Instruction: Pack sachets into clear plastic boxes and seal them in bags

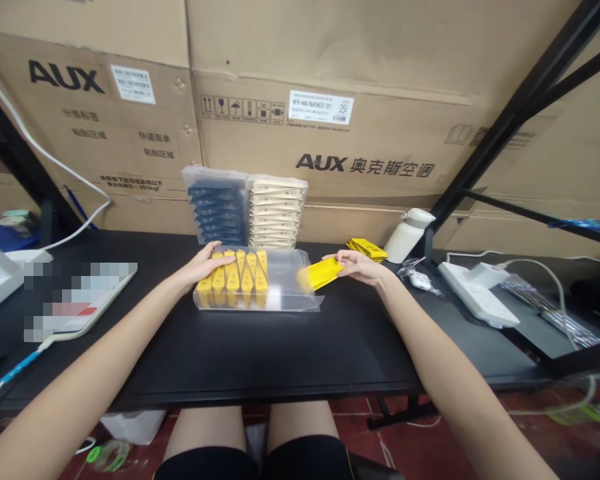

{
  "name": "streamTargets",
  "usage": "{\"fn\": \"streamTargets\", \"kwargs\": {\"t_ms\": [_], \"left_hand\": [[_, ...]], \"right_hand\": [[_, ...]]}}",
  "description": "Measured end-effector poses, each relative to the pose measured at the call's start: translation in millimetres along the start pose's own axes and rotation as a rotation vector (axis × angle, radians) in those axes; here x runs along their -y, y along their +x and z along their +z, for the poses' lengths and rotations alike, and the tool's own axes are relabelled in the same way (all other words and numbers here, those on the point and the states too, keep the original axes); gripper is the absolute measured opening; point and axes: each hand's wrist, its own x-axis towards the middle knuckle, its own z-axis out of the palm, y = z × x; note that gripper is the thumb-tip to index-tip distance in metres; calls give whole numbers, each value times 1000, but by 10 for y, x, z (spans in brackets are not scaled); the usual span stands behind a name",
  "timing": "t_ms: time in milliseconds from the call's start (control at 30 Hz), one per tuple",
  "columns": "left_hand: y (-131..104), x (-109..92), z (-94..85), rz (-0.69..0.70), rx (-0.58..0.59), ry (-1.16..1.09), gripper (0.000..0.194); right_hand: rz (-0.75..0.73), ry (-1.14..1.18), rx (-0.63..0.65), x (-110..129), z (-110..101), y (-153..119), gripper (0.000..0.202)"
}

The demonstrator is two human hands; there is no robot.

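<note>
Two hands are at work over one black table (280, 360). The left hand (205, 263) is closed over the left end of one clear box (285, 283), its fingers lying across the top. The right hand (360, 265) pinches one yellow bundle (324, 272) between thumb and fingers. The bundle is blurred toward its left end, so whether it is one packet or several I cannot tell.

The clear box lies on the table in front of the person, its long axis running left to right, roughly in line with the table's front edge. Its open end points right, toward the right hand, with a loose flap at that end. Yellow packets (233, 283) fill the left part; five labelled ends show along the lower row and about five along the upper. The right part is bare. The bundle sits at the mouth, its long axis sloping up to the right.

Behind stand two upright boxes side by side: one blue stack (215, 210) at left, one cream stack (275, 210) at right. Farther right lie one yellow pile (367, 249), one white bottle (406, 237) and one earphone case (420, 280). Two power strips (480, 293) flank the scene, one at each side.
</note>
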Motion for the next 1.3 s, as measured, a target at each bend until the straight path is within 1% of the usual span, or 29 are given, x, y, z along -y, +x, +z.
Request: {"fn": "streamTargets", "kwargs": {"t_ms": [167, 333, 400, 500, 633, 767, 867, 933, 1033, 1100, 1200, 1300], "left_hand": [[2, -2, 7, -1, -9, 15, 84], [10, 10, 6, 3, -4, 15, 86], [21, 22, 5, 11, -1, 9, 88], [48, 52, 3, 16, -2, -4, 89], [88, 96, -7, 32, 5, -26, 90], [87, 95, -14, 35, 2, -16, 90], [73, 81, -13, 28, -6, -2, 89], [75, 83, -14, 36, -4, -8, 88], [97, 110, -19, 52, 6, -16, 90], [116, 133, -22, 51, 13, -18, 92], [137, 158, -21, 48, 14, -41, 93], [137, 158, -14, 49, 8, -53, 93]], "right_hand": [[74, -33, 5, 19, 56, -15, 33], [66, -15, 22, -53, 243, 52, 27], [85, -25, 7, -89, 326, 90, 24], [111, -65, -25, -111, 435, 139, 26], [72, -55, -100, -103, 529, 175, 24], [132, 13, -26, -110, 553, 177, 21], [128, 114, -9, -134, 538, 174, 31], [109, 148, -53, -167, 537, 190, 37], [53, 174, -186, -242, 585, 248, 24], [-4, 208, -250, -289, 645, 291, 20], [-64, 231, -283, -318, 731, 327, 21], [-86, 202, -284, -311, 771, 327, 22]]}}
